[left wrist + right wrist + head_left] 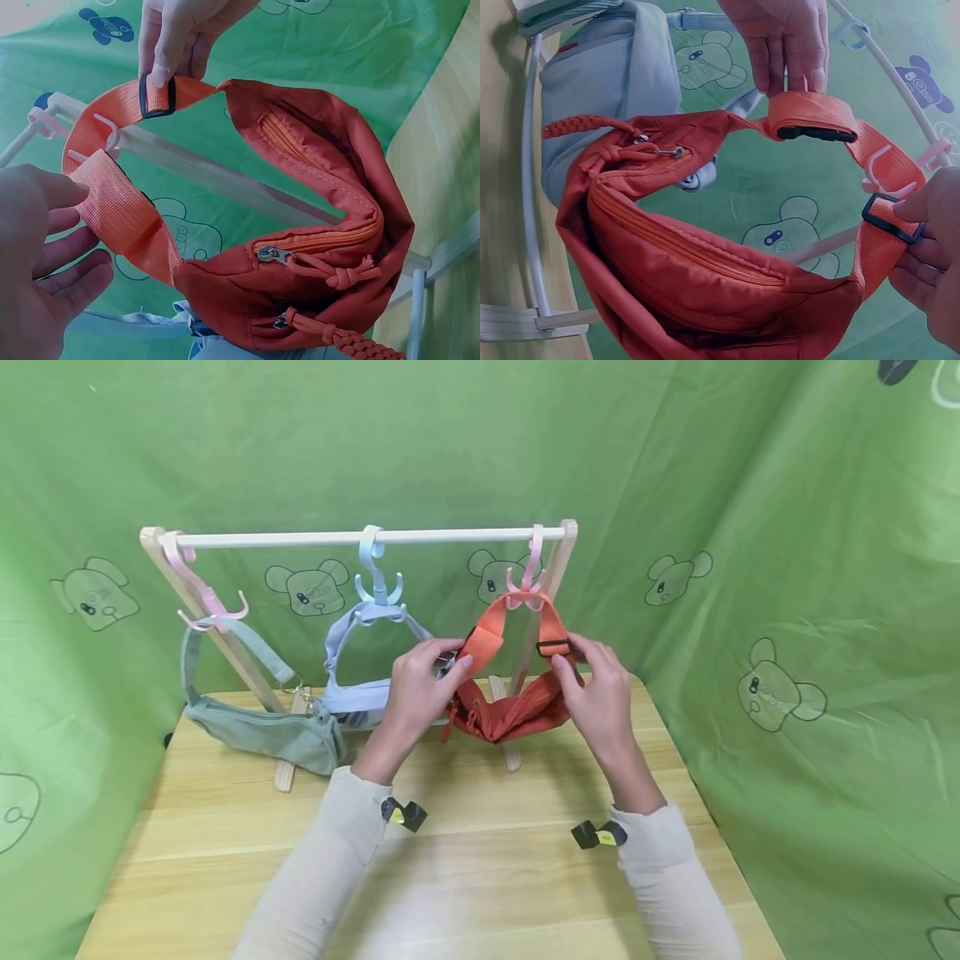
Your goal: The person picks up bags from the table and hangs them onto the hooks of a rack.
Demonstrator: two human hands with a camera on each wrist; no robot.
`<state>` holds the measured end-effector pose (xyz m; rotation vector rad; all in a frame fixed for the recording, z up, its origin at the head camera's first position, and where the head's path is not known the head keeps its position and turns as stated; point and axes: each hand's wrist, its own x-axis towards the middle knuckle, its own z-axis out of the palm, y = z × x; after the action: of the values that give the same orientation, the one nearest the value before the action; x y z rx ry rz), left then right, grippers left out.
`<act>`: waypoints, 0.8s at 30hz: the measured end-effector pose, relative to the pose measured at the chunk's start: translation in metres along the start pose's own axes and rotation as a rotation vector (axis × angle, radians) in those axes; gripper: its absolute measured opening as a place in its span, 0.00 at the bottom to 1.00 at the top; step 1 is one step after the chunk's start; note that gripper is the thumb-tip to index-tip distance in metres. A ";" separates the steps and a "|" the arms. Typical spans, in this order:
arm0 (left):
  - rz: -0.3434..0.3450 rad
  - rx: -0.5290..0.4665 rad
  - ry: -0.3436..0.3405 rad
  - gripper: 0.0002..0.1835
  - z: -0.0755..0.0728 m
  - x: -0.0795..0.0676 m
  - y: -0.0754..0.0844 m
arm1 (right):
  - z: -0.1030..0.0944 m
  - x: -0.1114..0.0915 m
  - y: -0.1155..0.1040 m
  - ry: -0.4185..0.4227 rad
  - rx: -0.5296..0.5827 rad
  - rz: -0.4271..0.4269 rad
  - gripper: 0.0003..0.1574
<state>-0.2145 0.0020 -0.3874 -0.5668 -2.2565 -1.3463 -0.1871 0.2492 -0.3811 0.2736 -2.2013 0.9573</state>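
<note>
A red-orange waist bag (517,706) hangs by its orange strap (112,199) from the pink hook (528,585) at the right of the rack. My right hand (603,697) pinches the strap beside its black slider (892,217), thumb on the front. On the other side of the loop, my left hand (420,685) touches the strap's folded part (814,112) with fairly straight fingers. In the left wrist view, the lower fingers stand spread apart from it. The bag's zippers (682,229) face up, with braided pulls (337,337) dangling at one end.
A wooden rack with a white rail (300,538) stands at the table's back. Left of the red bag, a light blue bag (360,697) hangs on a blue hook (378,577). A grey-green bag (258,735) hangs on another pink hook (210,602). Green cloth (450,443) surrounds the wooden table (465,877).
</note>
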 end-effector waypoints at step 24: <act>0.047 0.041 0.030 0.14 -0.017 -0.014 -0.007 | 0.002 -0.016 0.003 0.020 0.021 -0.012 0.25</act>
<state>-0.2042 -0.0179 -0.3936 -0.5786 -2.2279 -1.2750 -0.1774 0.2486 -0.3948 0.2860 -2.1705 0.9733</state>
